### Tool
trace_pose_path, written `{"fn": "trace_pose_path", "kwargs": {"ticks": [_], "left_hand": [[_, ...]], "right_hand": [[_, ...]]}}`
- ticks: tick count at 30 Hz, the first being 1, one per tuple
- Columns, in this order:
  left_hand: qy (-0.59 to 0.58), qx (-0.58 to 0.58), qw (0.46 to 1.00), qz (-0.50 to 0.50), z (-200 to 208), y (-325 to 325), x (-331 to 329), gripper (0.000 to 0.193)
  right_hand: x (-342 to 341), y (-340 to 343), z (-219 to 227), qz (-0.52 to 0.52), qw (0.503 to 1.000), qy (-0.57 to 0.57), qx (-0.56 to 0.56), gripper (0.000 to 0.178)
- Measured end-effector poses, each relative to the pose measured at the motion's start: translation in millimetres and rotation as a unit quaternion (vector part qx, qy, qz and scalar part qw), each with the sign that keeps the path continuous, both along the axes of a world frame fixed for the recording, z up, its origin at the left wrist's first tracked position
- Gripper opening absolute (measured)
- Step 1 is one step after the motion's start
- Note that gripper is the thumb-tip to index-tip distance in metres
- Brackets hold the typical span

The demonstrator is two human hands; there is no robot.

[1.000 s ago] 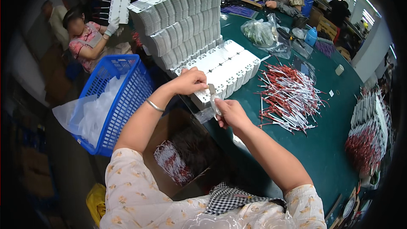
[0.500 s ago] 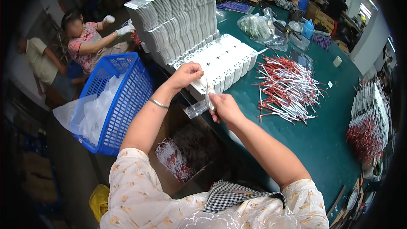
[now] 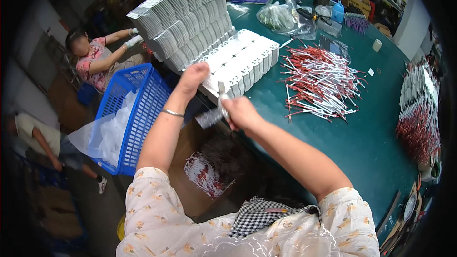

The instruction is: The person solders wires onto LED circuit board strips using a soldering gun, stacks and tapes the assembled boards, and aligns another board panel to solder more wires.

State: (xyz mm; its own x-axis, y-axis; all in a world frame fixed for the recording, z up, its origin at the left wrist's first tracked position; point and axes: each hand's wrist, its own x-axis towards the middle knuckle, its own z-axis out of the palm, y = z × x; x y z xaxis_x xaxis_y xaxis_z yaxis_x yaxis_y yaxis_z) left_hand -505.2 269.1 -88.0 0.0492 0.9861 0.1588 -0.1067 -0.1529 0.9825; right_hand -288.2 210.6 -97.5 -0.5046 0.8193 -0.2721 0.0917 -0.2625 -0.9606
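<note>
While my right hand (image 3: 239, 112) gripped a metal-bladed tool (image 3: 222, 94) before the low white panel stack (image 3: 247, 57), blade up, probably for clearance, my left hand (image 3: 195, 76) curled nearby; its grip, couldn't tell.

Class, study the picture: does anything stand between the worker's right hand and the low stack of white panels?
Nothing visible except the metal tool in the right hand; its tip overlaps the low stack in this view. The left hand lies leftward, outside that gap.
</note>
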Motion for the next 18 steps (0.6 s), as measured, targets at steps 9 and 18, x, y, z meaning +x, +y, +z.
{"fn": "trace_pose_path", "kwargs": {"ticks": [9, 18], "left_hand": [[0.152, 0.043, 0.922, 0.353, 1, -1, -87, 0.023], [0.623, 0.208, 0.732, 0.179, 6, -35, 40, 0.023]], "right_hand": [[135, -66, 15, -0.029, 0.992, 0.101, -0.068, 0.034], [393, -159, -10, -0.545, 0.829, -0.124, 0.028, 0.031]]}}
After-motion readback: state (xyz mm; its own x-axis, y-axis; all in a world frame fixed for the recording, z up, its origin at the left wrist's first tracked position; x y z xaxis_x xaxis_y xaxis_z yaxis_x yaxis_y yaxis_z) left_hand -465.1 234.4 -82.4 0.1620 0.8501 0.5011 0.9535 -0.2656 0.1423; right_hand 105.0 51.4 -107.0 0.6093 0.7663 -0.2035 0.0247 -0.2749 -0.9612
